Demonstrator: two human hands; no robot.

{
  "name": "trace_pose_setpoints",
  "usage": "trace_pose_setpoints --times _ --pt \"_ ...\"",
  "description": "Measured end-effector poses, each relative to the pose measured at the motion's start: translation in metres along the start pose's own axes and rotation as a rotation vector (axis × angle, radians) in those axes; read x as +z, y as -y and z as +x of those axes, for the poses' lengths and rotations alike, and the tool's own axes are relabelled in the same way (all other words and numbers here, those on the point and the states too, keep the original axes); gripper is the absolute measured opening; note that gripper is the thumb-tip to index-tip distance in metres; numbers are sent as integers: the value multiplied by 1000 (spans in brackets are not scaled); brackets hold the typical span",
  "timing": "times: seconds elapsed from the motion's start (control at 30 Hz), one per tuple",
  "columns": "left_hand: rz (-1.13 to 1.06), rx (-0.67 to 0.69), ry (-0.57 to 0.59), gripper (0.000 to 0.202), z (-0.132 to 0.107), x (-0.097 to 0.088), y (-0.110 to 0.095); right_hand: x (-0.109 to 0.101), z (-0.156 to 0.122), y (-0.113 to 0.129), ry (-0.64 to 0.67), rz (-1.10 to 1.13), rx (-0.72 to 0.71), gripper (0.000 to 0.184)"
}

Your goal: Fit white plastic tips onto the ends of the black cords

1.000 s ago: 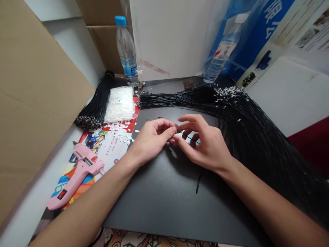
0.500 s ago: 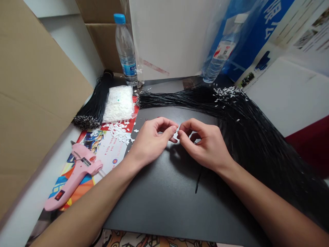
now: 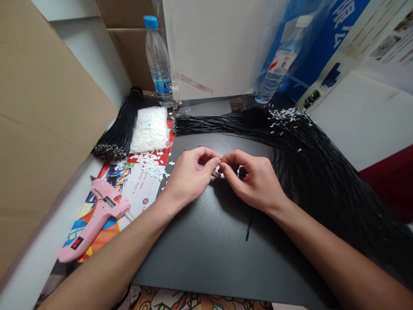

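My left hand (image 3: 193,176) and my right hand (image 3: 251,178) meet above the middle of the dark grey tabletop (image 3: 196,254). Thumb and index finger are pinched together on each hand, with the tips almost touching. Whatever sits between them is too small and too covered by the fingers to make out. Below my right hand, a short piece of black wire (image 3: 248,230) shows on the tabletop. Small white plastic pieces (image 3: 150,165) lie scattered left of my left hand, in front of a clear bag full of similar white pieces (image 3: 150,129).
Black wires (image 3: 219,125) stretch across the back, with white-tipped ends (image 3: 287,116) heaped at right. Another black wire bundle (image 3: 116,133) lies at left. A pink glue gun (image 3: 100,219) rests on printed paper. A blue-capped bottle (image 3: 158,64) and white-capped bottle (image 3: 280,64) stand behind.
My right hand has shifted slightly left, bringing its fingertips closer to those of my left hand. My left hand has barely moved.
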State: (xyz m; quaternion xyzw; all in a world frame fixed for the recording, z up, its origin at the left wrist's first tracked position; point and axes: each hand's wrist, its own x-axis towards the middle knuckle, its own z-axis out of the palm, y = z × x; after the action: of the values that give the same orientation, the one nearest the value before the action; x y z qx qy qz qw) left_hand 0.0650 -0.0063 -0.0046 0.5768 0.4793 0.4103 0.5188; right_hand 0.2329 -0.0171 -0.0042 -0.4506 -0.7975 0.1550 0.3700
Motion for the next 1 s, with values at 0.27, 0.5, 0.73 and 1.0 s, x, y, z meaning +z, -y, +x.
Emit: trace_pose_setpoints --times 0.27,0.5,0.73,1.0 --pt "-4 -25 -1 11 2 0 0 -1 0 2 25 59 124 14" --pt "-63 -37 26 11 3 -2 -1 -4 2 0 88 130 222 13" --pt "-11 -20 40 10 2 -2 -2 -4 5 1 114 230 271 16" --pt "51 -22 -5 11 0 1 -2 -2 4 4 95 219 284 17"
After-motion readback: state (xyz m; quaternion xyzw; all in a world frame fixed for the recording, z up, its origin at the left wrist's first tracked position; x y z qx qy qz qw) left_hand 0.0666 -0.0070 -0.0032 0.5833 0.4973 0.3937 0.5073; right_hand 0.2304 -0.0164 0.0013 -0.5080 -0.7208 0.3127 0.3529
